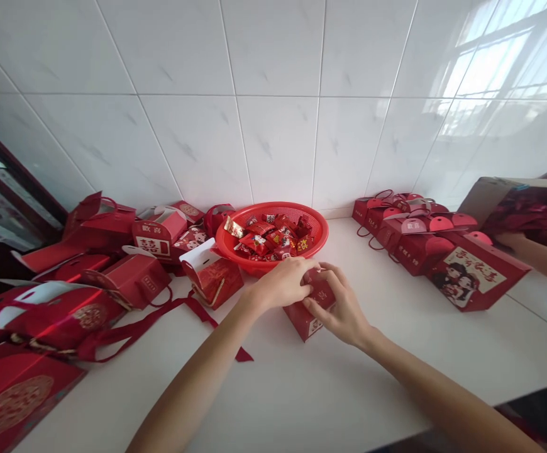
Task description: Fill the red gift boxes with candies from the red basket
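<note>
A small red box with a printed panel rests on the white counter, just in front of a red plastic basket of wrapped sweets. My left hand curls over the top of the box from the left, fingers bent on its upper flaps. From the right, my right hand grips the same box, thumb on its near side and fingers over the top. The fingers partly hide the lid. An open red box with a white inner flap stands left of the basket.
Several red boxes and a dark red ribbon crowd the left side. Several closed red boxes and a larger one stand at right. Another person's arm reaches to a carton. A tiled wall is behind.
</note>
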### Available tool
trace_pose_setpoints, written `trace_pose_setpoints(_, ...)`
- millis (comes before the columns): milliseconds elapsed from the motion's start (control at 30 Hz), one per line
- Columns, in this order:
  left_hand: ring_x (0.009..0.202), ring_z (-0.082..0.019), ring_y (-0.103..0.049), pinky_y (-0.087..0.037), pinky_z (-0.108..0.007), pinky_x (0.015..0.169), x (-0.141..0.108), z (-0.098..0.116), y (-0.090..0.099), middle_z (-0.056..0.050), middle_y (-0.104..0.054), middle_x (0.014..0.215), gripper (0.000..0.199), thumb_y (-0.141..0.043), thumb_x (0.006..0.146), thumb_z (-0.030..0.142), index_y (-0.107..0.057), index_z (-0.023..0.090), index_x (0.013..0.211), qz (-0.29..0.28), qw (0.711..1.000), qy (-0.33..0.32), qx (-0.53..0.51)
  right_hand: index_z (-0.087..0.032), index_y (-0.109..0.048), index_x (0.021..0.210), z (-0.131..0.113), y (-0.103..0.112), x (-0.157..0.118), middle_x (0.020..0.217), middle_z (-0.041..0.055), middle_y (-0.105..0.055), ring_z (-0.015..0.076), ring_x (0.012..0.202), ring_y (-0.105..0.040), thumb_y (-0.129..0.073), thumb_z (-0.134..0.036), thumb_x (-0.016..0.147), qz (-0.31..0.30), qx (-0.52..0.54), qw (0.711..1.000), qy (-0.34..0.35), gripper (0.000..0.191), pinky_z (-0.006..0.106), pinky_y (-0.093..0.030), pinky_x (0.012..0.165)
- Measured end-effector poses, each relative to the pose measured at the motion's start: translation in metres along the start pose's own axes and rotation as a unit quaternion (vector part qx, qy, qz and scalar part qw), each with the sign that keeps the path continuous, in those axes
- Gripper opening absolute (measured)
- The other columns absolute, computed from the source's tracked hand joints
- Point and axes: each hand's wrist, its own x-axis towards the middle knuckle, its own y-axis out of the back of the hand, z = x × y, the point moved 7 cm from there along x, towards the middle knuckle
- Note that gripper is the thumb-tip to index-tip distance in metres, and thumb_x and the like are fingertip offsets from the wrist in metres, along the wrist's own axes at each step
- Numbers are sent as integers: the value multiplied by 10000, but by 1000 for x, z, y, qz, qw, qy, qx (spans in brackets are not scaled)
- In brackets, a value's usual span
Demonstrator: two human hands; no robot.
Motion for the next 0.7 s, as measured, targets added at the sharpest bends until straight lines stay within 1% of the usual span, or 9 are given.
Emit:
trace_pose_setpoints(100, 889, -215, -659, -500, -330, 828, 1, -4, 1, -44, -730, 959, 300, -584, 780, 113, -679, 198, 1052, 8, 1000, 0, 3, -234, -523, 1219, -7, -8, -4, 1355, 165, -538, 350, 1294, -504, -679, -484, 823, -35, -52, 998, -6, 493, 524, -454, 1030)
trace_pose_setpoints(167, 915, -219, -648, -498, -329, 834, 2, -6, 1, -46, -728, 979, 303, -580, 793, 127, -681, 203, 1068, 14, 1000, 2, 3, -230, -493, 1302, -9, -11, -6, 1416, 187, -499, 385, 1342, -454, -702, -496, 794, -48, -101, 993, -19, 611, 567, -420, 1048)
trace_pose_setpoints(267, 949, -224, -639, -494, -349, 890, 5, -5, 1, -51, -717, 992, 274, -547, 857, 172, -678, 208, 1095, 32, 999, -6, 4, -222, -495, 1333, -4, -8, -4, 1446, 207, -475, 407, 1368, -419, -676, -454, 807, -52, -154, 986, -43, 603, 600, -398, 1045)
trace_pose_setpoints(367, 988, -219, -636, -497, -354, 921, 11, -3, -7, -70, -688, 1051, 251, -505, 924, 239, -670, 206, 1111, 63, 998, -28, -10, -247, -534, 1296, 5, 1, 3, 1357, 166, -549, 370, 1231, -526, -657, -399, 812, -62, -157, 983, -68, 522, 561, -449, 980)
trace_pose_setpoints(467, 1074, -226, -618, -483, -365, 986, 17, -1, -22, -98, -661, 1122, 279, -464, 967, 290, -641, 188, 1157, 139, 988, -61, -35, -236, -559, 1255, 15, 14, 9, 1233, 136, -605, 325, 1088, -575, -663, -331, 781, -76, -143, 982, -99, 495, 499, -490, 914)
trace_pose_setpoints(533, 1172, -230, -581, -451, -384, 1056, 16, -2, -36, -115, -637, 1202, 326, -410, 998, 319, -588, 181, 1233, 210, 971, -93, -69, -221, -576, 1222, 23, 26, 10, 1208, 131, -611, 318, 1072, -579, -663, -296, 758, -80, -139, 978, -130, 478, 486, -495, 904)
trace_pose_setpoints(567, 1221, -231, -557, -433, -396, 1086, 14, -3, -45, -121, -615, 1255, 350, -381, 1009, 325, -548, 187, 1283, 231, 963, -112, -86, -223, -585, 1203, 27, 33, 8, 1208, 125, -614, 315, 1075, -581, -660, -285, 752, -79, -137, 977, -142, 462, 485, -494, 905)
trace_pose_setpoints(633, 1332, -246, -484, -388, -440, 1139, 10, -1, -63, -152, -525, 1387, 397, -345, 1012, 310, -461, 190, 1372, 247, 950, -167, -95, -241, -591, 1195, 35, 47, 2, 1220, 106, -616, 307, 1087, -584, -653, -270, 749, -67, -130, 978, -148, 451, 483, -491, 912)
trace_pose_setpoints(700, 1439, -280, -363, -339, -495, 1173, 5, 3, -79, -181, -383, 1519, 471, -386, 997, 313, -350, 197, 1452, 242, 941, -222, -80, -261, -578, 1219, 42, 64, -10, 1246, 97, -613, 306, 1104, -584, -652, -273, 749, -36, -129, 981, -143, 475, 487, -490, 916)
